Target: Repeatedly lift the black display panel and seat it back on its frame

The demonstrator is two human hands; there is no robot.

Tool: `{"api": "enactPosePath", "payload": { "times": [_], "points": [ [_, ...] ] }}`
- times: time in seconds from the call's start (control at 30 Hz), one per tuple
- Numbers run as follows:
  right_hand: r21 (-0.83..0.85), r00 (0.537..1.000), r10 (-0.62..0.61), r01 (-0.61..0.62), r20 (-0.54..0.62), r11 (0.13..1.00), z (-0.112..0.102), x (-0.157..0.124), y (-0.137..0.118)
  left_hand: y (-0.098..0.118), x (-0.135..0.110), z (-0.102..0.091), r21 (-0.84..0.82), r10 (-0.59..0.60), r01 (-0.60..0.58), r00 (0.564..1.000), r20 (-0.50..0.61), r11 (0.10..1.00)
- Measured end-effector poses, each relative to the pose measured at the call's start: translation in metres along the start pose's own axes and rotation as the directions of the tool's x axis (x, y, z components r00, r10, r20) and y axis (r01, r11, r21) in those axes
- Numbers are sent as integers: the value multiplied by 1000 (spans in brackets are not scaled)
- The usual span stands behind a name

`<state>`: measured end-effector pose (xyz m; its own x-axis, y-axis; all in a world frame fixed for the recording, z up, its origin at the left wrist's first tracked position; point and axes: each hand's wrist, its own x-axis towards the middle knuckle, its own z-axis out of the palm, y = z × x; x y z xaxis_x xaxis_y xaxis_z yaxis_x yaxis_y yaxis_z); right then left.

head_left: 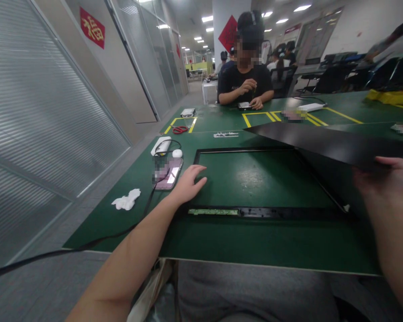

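Observation:
A black rectangular frame (278, 213) lies flat on the green table, with a green circuit strip (213, 212) along its near side. At the frame's left side is my left hand (190, 183), its fingers apart and nothing in them. My right hand (386, 179) grips the near right edge of a thin black panel (325, 138), the thumb on top and the other fingers underneath. The panel is tilted above the right part of the frame and hides its far right corner.
A phone (173, 174), a white charger-like block (161, 146), a black cable (149, 201) and crumpled tissue (126, 200) lie left. Beyond are red-handled scissors (180, 130) and small white parts (225, 134). A person (245, 80) in black sits across the green table (255, 248).

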<state>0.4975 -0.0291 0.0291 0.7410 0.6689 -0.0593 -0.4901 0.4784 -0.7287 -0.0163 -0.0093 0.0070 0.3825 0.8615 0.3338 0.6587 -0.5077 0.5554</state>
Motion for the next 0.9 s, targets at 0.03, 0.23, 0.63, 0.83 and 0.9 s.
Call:
{"api": "enactPosePath", "payload": {
  "times": [0.03, 0.23, 0.63, 0.83, 0.9],
  "points": [
    [12, 1000, 14, -14, 4, 1000, 2, -4, -1, -2, 1, 0, -27, -37, 36, 998, -49, 999],
    [-35, 997, 71, -70, 28, 997, 6, -14, -1, -4, 8, -1, -645, -442, 272, 890, -113, 714],
    [-332, 908, 280, -172, 312, 927, 30, -57, -4, 7, 5, -20, -866, -394, 284, 912, 112, 412],
    [-551, 865, 400, -183, 304, 814, 23, -52, -1, 13, 6, -24, -897, -353, 274, 924, 145, 347],
    [-653, 829, 447, -137, 336, 745, 19, -52, 1, 15, 7, -24, -921, -339, 248, 930, 140, 301]
  ]
}}
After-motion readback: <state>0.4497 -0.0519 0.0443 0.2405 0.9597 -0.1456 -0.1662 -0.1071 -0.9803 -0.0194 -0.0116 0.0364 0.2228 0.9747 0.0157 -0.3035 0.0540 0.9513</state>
